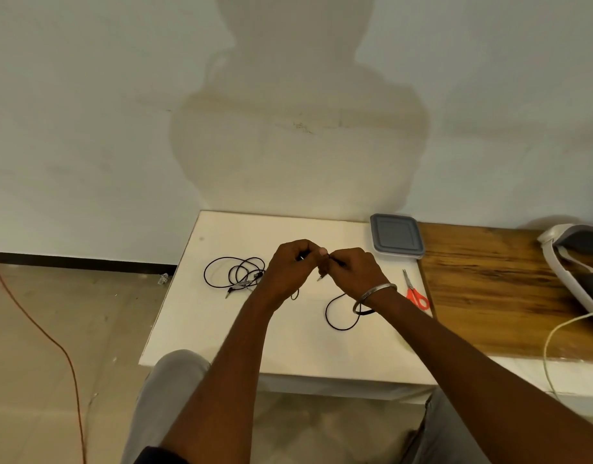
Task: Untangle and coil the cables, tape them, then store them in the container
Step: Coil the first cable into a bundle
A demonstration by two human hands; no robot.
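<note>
A thin black cable point(337, 324) runs between both hands above the white board point(221, 329). My left hand point(290, 269) grips one stretch of it, fingers curled. Pinching the cable right beside it is my right hand point(353, 271), which wears a metal bangle. A plug end dangles between the hands, and a loop of the cable lies on the board under my right wrist. A second tangle of black cable point(234, 272) with clips lies on the board to the left. The grey lidded container point(397, 236) stands at the board's far right corner.
Red-handled scissors point(415, 293) lie on the board's right edge. A wooden tabletop point(489, 289) extends to the right, carrying a white and grey device point(576, 262) with a white cord point(553, 343). An orange wire point(50, 336) trails across the floor at left.
</note>
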